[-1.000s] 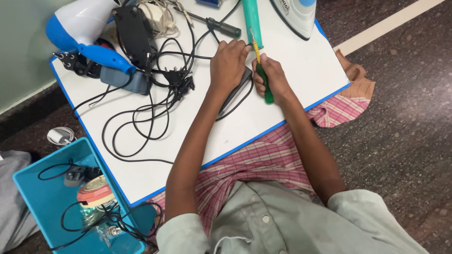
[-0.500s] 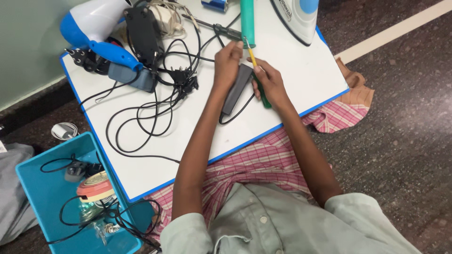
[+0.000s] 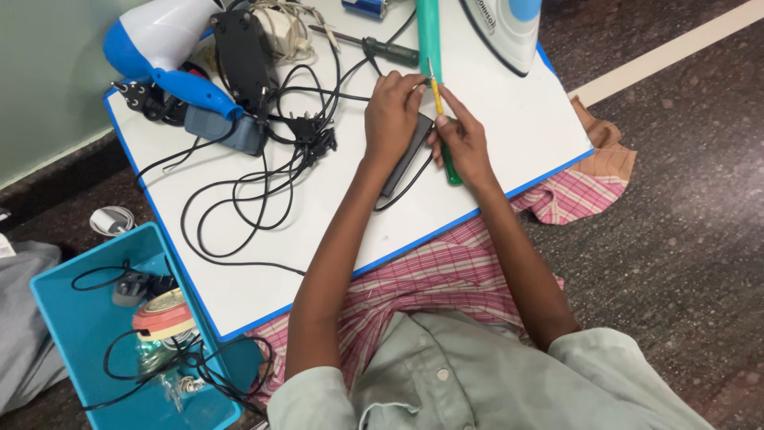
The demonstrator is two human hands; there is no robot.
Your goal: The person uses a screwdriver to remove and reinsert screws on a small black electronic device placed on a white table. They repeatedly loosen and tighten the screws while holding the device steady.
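The fingers of the right hand (image 3: pixel 464 143) are curled around a small screwdriver (image 3: pixel 442 131) with a yellow shaft and a green handle, pinching it near the middle so that the green end sticks out below the palm and the yellow end points up toward the far edge of the table. The fingers of the left hand (image 3: pixel 391 115) are bent and pressed together on top of a black adapter (image 3: pixel 403 159), holding it flat against the white table top (image 3: pixel 525 119). The adapter is a slim, dark, oblong block, lying at a slant between the two hands, its upper end hidden under the left fingers. A thin black cord (image 3: pixel 398 195) loops out from its lower end.

Just beyond the hands lie a long green tube (image 3: pixel 428 36) and a second screwdriver (image 3: pixel 374 46) with a dark handle. To the left spreads a tangle of black cables (image 3: pixel 239 191) with plugs, and beside it a white and blue hair dryer (image 3: pixel 171 48) and a black flat box (image 3: pixel 240 56). A white and blue iron (image 3: pixel 505 28) stands at the far right corner. The table has a blue rim. On the floor to the left sits a blue bin (image 3: pixel 72 318) holding cords and a roll of tape (image 3: pixel 161 312).
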